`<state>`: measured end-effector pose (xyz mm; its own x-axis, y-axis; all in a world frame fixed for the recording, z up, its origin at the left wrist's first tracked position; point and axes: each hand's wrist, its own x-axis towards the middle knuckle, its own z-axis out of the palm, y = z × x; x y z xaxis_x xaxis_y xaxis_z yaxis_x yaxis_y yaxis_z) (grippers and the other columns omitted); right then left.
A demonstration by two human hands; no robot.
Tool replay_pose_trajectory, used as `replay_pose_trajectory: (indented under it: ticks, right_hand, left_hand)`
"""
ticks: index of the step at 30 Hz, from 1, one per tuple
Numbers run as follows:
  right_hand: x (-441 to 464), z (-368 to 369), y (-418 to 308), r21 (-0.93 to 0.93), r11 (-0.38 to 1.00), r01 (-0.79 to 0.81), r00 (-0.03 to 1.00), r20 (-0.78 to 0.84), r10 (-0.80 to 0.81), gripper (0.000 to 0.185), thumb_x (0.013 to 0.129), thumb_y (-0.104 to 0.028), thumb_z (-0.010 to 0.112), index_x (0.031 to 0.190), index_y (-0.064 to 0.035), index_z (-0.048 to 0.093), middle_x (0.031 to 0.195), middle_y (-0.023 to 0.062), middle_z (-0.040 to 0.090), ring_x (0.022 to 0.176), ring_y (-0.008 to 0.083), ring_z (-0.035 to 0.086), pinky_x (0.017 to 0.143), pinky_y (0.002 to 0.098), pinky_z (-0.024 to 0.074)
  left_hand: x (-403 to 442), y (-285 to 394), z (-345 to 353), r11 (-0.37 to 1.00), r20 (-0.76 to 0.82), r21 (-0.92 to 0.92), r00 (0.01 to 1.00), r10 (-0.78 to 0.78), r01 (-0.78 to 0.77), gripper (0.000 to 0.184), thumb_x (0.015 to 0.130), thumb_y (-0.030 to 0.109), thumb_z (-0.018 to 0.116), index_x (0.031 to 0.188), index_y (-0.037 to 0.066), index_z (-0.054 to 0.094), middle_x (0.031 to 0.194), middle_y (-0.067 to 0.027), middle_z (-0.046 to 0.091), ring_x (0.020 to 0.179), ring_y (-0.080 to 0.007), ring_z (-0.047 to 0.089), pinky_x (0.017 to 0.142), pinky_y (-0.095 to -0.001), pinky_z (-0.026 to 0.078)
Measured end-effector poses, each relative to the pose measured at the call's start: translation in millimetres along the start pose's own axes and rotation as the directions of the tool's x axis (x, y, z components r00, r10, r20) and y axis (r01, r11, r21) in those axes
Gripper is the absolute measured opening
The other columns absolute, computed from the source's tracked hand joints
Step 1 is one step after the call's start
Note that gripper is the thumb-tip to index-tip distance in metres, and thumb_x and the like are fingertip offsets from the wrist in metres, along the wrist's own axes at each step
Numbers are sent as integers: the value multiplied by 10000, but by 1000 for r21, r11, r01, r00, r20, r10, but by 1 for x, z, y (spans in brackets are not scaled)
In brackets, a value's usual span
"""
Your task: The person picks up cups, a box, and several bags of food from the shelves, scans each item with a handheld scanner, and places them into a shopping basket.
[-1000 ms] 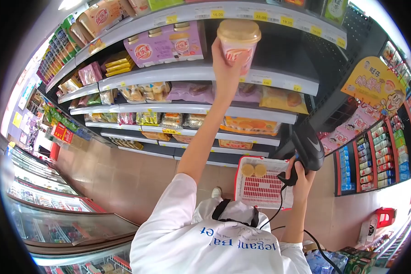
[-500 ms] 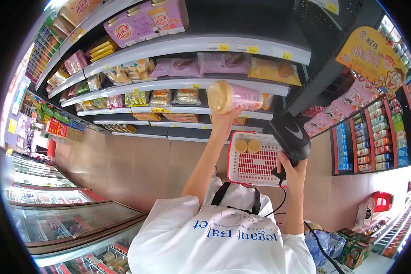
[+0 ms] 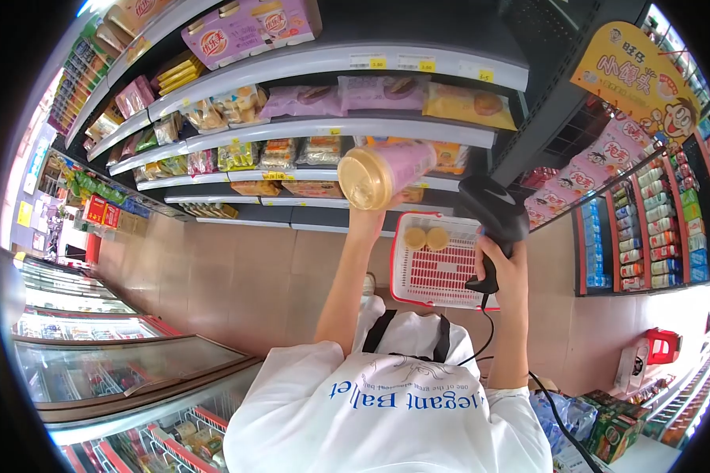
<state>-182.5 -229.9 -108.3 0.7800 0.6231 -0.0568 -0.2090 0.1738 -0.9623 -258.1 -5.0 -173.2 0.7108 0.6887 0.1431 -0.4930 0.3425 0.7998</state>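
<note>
My left hand point(image 3: 369, 217) is wrapped round a purple paper cup point(image 3: 406, 161) with a beige lid, raised in front of the shelves. The cup lies tilted, its lid turned toward me and its base to the right. In my right hand point(image 3: 503, 264) is a black handheld barcode scanner point(image 3: 493, 206), its head up and its cable running down past my shirt. The scanner's head is to the right of the cup, apart from it. Below and between my hands, a red and white shopping basket point(image 3: 418, 272) holds two beige-lidded cups point(image 3: 426, 238).
Shelves point(image 3: 292, 75) of packaged bread and snacks rise ahead. A purple multipack of cups point(image 3: 252, 30) stands on an upper shelf. Glass-topped freezers point(image 3: 134, 366) line the left. Racks of drinks point(image 3: 647, 225) stand right, with a yellow display sign point(image 3: 635, 79) above.
My left hand has moved the cup slightly left and turned its lid more toward me. The scanner in my right hand has shifted a little left.
</note>
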Motion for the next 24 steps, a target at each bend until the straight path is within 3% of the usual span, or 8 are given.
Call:
replay_pose_trajectory:
  ticks: [5, 12, 14, 18, 20, 21, 24]
  right_hand:
    - [-4, 0, 0, 10, 1000, -13, 1000, 4, 13, 113, 853, -62, 604, 926, 19, 577, 606, 34, 545, 416, 82, 460, 409, 228, 326]
    - [-9, -8, 3, -27, 1000, 10, 1000, 24, -9, 121, 857, -58, 604, 943, 20, 571, 611, 17, 537, 417, 78, 458, 411, 225, 325]
    - [-11, -13, 4, -17, 1000, 13, 1000, 21, -13, 123, 858, -57, 605, 947, 19, 570, 608, 13, 533, 417, 77, 457, 411, 224, 325]
    - [-17, -29, 9, -27, 1000, 12, 995, -103, -15, 100, 859, -54, 606, 923, 11, 566, 600, 13, 529, 422, 77, 456, 411, 227, 327]
    - [-19, -41, 16, -54, 998, 17, 986, -166, -26, 93, 859, -53, 607, 913, 9, 564, 598, 13, 529, 424, 77, 455, 411, 228, 329]
    - [-21, -48, 20, -43, 999, 7, 974, -225, -16, 90, 857, -54, 609, 901, 9, 563, 598, 14, 529, 426, 79, 456, 411, 229, 331]
    - [-26, -67, 29, -36, 999, -32, 944, -329, 18, 93, 852, -59, 617, 884, 10, 562, 595, 18, 528, 428, 85, 459, 411, 231, 337]
  left_hand:
    - [-1, 7, 0, 993, 62, 8, 991, 115, -116, 848, 622, -110, 731, 1366, 87, 375, 1311, -47, 447, 1225, -202, 430, 1035, -365, 387]
    - [-3, 3, -3, 993, 77, 15, 990, 118, -120, 836, 624, -105, 731, 1361, 81, 382, 1314, -49, 446, 1221, -200, 435, 1026, -361, 396]
    - [-2, -4, -6, 998, 37, 38, 998, 45, -46, 828, 628, -96, 740, 1355, 78, 386, 1310, -51, 443, 1206, -193, 444, 989, -353, 431]
    - [-2, -24, -9, 998, 23, 62, 1000, 9, -11, 738, 654, -78, 743, 1309, 69, 437, 1234, -47, 498, 1129, -170, 495, 928, -326, 464]
    - [-1, -47, -13, 972, -69, 219, 995, -76, 89, 625, 681, -54, 745, 1242, 57, 494, 1136, -35, 554, 1042, -148, 536, 882, -307, 469]
    - [-1, -60, -7, 980, -92, 183, 994, -59, 75, 518, 713, -12, 748, 1179, 49, 531, 1080, -24, 581, 986, -134, 554, 857, -294, 463]
    - [-9, -113, -5, 946, -43, 307, 995, -94, 103, 519, 727, 22, 754, 1185, 49, 513, 1098, -25, 575, 995, -134, 550, 866, -299, 459]
